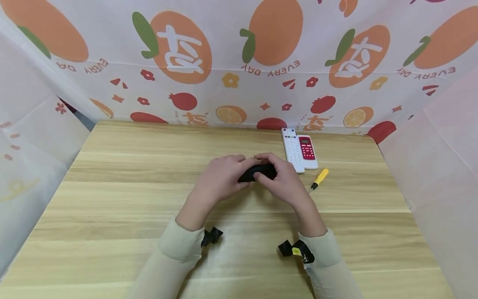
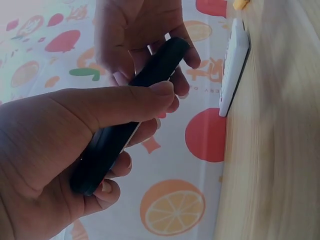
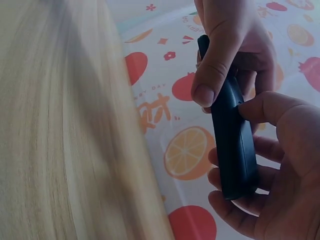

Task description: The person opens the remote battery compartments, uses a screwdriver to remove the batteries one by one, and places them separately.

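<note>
A slim black remote control (image 1: pixel 246 175) is held above the table between both hands, its dark smooth back towards the wrist cameras. My left hand (image 1: pixel 220 178) grips one end, thumb laid across the dark body (image 2: pixel 162 60) and fingers curled behind it. At the other end my right hand (image 1: pixel 286 180) holds it, the thumb pressing on its edge near the middle and the fingers bent around the far side, as the right wrist view shows along the casing (image 3: pixel 232 145). Any buttons on the remote are hidden.
Behind the right hand lie a long white remote (image 1: pixel 292 149) and a white remote with a red face (image 1: pixel 308 151), side by side. A yellow-handled screwdriver (image 1: pixel 320 177) lies nearer. A fruit-print curtain (image 1: pixel 231 91) hangs behind the wooden table (image 1: pixel 123 199).
</note>
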The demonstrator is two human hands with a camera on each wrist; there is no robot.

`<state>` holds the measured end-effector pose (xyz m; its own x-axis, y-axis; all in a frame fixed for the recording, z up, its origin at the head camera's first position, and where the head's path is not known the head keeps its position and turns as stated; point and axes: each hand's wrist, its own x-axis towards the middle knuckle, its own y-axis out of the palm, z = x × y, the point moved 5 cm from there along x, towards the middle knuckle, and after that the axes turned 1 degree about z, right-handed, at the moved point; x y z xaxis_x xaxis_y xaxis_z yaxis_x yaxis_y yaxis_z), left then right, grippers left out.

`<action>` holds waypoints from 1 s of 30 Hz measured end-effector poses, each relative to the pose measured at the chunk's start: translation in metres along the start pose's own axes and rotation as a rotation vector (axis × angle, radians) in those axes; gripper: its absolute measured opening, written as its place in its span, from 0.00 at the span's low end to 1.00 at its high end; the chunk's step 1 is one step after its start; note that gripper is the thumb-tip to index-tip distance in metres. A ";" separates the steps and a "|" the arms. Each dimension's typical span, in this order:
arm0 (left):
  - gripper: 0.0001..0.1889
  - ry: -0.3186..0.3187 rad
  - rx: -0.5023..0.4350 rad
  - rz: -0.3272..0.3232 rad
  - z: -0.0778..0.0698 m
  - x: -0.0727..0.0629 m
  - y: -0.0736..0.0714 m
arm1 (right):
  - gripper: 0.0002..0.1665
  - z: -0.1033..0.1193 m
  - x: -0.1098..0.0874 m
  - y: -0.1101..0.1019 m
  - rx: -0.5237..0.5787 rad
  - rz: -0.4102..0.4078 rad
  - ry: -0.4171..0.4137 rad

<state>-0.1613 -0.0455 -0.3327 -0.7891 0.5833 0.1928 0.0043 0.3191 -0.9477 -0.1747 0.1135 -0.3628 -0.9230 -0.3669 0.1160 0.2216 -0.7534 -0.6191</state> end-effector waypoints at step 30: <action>0.30 0.017 -0.005 0.053 -0.007 0.001 0.012 | 0.28 0.003 -0.002 0.000 0.033 0.014 -0.001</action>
<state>-0.1578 -0.0361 -0.3416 -0.7772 0.6119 0.1467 0.0489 0.2912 -0.9554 -0.1716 0.1127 -0.3608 -0.9196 -0.3777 0.1081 0.2446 -0.7657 -0.5948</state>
